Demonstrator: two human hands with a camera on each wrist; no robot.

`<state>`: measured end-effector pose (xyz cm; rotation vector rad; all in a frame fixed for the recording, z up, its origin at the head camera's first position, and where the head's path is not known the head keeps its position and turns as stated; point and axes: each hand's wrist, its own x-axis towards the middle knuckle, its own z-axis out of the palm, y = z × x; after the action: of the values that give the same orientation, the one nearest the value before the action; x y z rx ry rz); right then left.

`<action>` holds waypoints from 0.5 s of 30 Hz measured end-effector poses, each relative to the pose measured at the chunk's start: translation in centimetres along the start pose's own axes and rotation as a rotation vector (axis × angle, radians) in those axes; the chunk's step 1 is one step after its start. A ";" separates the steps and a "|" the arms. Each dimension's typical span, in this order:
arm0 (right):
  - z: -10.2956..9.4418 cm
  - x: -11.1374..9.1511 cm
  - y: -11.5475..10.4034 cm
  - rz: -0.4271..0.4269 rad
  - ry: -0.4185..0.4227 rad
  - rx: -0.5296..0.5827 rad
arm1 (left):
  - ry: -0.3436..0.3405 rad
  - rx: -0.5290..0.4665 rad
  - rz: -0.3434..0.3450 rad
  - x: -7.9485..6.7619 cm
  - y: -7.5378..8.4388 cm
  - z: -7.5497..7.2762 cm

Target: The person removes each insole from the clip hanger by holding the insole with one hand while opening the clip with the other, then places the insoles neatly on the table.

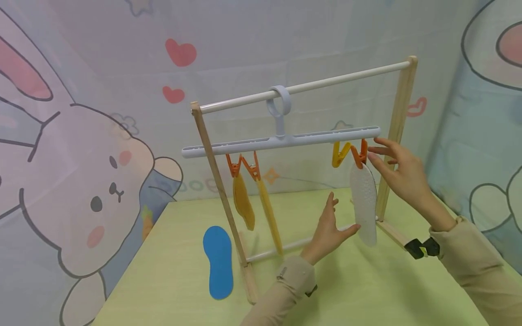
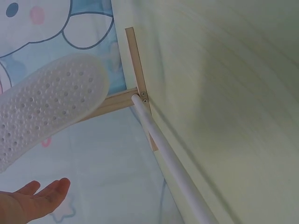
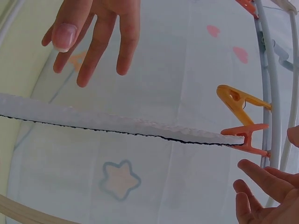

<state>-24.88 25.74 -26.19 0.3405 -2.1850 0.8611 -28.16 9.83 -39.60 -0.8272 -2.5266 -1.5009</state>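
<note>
A white insole with a bumpy face hangs from an orange clip at the right end of a grey hanger. Just right of that clip is my right hand, its fingers spread and holding nothing. My left hand is raised beside the insole's lower part, thumb out towards it; the right wrist view shows a gap between this hand and the insole. Beside the orange clip, a yellow clip holds nothing. The left wrist view shows the insole's dimpled face.
Two yellow insoles hang from orange clips on the hanger's left side. A blue insole lies on the table, left of the wooden rack. The hanger's hook loops over the rack's white top rod.
</note>
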 end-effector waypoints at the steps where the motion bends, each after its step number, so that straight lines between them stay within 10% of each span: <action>1: 0.0 0.1 0.0 0.000 -0.005 0.003 | 0.001 -0.006 -0.003 0.0 0.0 0.1; 15: 0.6 0.6 -0.8 0.000 -0.046 -0.007 | -0.009 -0.051 0.025 0.3 -0.1 1.3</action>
<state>-25.28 24.76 -25.67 0.3602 -2.2292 0.8532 -28.22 10.96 -40.26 -0.8713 -2.4839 -1.5636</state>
